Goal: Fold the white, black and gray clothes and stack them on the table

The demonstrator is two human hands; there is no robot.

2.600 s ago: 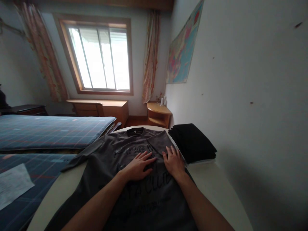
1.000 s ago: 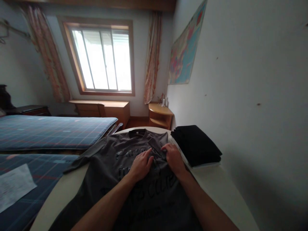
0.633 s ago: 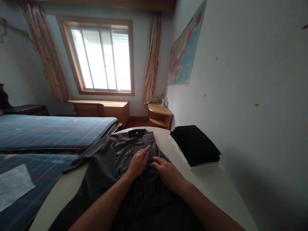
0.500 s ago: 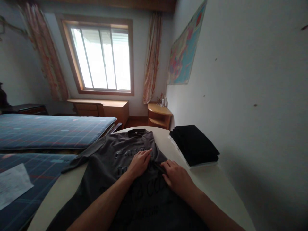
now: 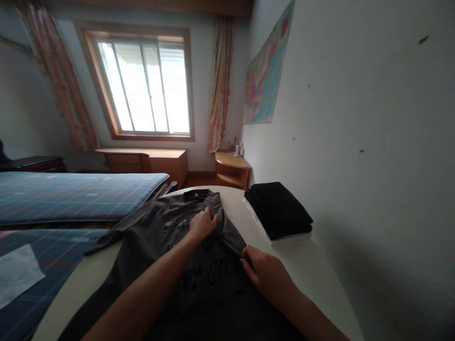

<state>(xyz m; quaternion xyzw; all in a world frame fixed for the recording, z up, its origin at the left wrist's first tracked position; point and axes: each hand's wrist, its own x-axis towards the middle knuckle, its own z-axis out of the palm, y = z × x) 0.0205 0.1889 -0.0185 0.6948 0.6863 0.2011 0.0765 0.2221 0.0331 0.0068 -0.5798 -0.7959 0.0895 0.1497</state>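
A dark grey T-shirt (image 5: 142,251) with black lettering on its front lies spread on a pale round-edged table (image 5: 227,192), its collar at the far end. My left hand (image 5: 203,224) is on the upper chest, below the collar, its fingers curled against the fabric and closed on it; the fingertips are partly hidden. At the right sleeve's end, my right hand (image 5: 262,269) pinches the cloth between thumb and fingers. My forearms cover part of the shirt's lower front.
A stack of folded black cloth (image 5: 279,208) sits on the table's right side, close to the white wall (image 5: 355,189). Plaid mattresses (image 5: 85,194) are on the left, with a paper sheet (image 5: 19,272) on the nearer one. A desk (image 5: 163,158) stands under the window.
My left hand has moved up the shirt toward the collar, its fingers now more curled. My right hand has drawn the sleeve slightly outward and nearer, straightening it. The view has turned slightly right.
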